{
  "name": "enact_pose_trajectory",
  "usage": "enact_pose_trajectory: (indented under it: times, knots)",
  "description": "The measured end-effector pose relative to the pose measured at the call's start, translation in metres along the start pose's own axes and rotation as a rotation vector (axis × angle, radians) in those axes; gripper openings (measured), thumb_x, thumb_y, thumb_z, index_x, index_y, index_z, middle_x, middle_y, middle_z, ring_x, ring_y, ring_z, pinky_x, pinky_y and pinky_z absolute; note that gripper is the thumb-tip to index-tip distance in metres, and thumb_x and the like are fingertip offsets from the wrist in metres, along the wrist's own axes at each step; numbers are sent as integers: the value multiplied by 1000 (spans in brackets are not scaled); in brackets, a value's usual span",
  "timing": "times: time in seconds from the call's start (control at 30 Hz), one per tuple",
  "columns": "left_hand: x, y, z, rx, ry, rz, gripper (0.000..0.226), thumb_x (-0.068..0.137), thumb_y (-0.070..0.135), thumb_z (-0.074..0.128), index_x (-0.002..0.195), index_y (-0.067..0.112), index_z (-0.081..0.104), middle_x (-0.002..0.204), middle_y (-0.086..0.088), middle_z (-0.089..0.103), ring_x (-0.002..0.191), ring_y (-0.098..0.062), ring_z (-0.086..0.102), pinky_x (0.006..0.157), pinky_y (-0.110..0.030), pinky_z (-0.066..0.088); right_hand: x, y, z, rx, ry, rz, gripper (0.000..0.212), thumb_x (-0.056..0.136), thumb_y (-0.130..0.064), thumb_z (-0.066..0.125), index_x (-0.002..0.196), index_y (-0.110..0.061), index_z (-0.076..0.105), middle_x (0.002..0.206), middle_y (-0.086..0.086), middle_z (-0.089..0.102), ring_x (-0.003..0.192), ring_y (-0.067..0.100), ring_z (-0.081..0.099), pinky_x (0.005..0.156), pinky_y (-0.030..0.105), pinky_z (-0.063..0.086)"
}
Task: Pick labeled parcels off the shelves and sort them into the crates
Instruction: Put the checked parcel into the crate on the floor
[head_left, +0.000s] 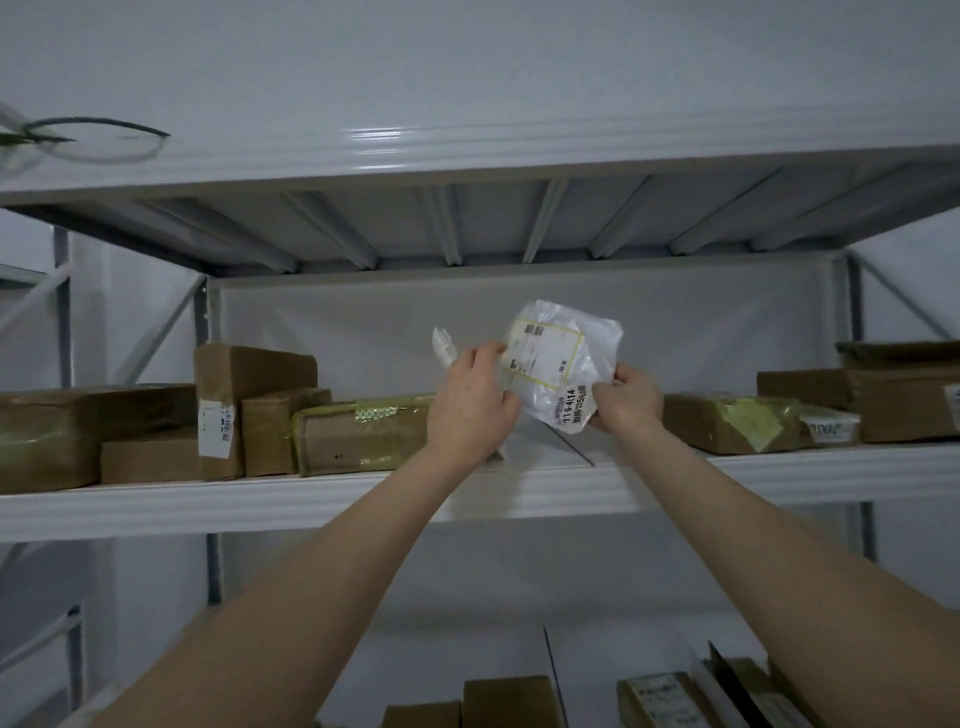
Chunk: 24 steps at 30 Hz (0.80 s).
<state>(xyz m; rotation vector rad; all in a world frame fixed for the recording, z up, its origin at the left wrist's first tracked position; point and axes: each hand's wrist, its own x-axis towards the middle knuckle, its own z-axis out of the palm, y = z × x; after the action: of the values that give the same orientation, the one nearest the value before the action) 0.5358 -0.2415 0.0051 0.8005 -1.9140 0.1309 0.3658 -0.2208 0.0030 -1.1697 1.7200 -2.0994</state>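
A white plastic parcel with a yellow-edged label and a second printed sticker is held up above the middle shelf. My left hand grips its left side, and my right hand pinches its lower right corner. A second white bag end sticks up just behind my left hand; whether that hand also holds it is unclear. No crates are in view.
Brown cardboard parcels line the shelf on the left and on the right, some wrapped in yellowish tape. More boxes lie on the lower shelf. The upper shelf overhangs closely above.
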Motion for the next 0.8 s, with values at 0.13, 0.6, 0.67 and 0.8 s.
enact_pose_trajectory:
  times: [0.13,0.6,0.67,0.8]
  knots:
    - [5,30,22,-439,-176,-328,55,87,20,63,135,9,40,127,-12,54,115,-31,54,97,-42,47,-6,1,-22,319,-24,81,30,82,11,46,87,-15,60,103,16,68,90,32,68,69,44,59]
    - [25,54,50,-460,-241,-534,15,90,-8,51,97,5,56,128,-24,54,98,-41,64,81,-52,55,-28,-14,-68,-763,2,-465,51,93,-24,52,142,-22,37,149,4,35,132,26,37,104,37,37]
    - [24,55,56,-347,-324,-444,36,93,-5,47,128,-1,50,133,-23,52,109,-40,60,86,-50,54,-32,-8,-60,-880,-309,-452,38,97,-25,41,133,-27,51,141,5,49,127,26,46,100,34,40]
    - [30,35,43,77,-266,-190,44,93,2,41,135,12,51,133,-14,56,123,-31,51,102,-39,43,-31,5,-55,-1115,-501,-347,47,99,-45,28,119,-18,62,131,12,57,118,31,52,91,36,41]
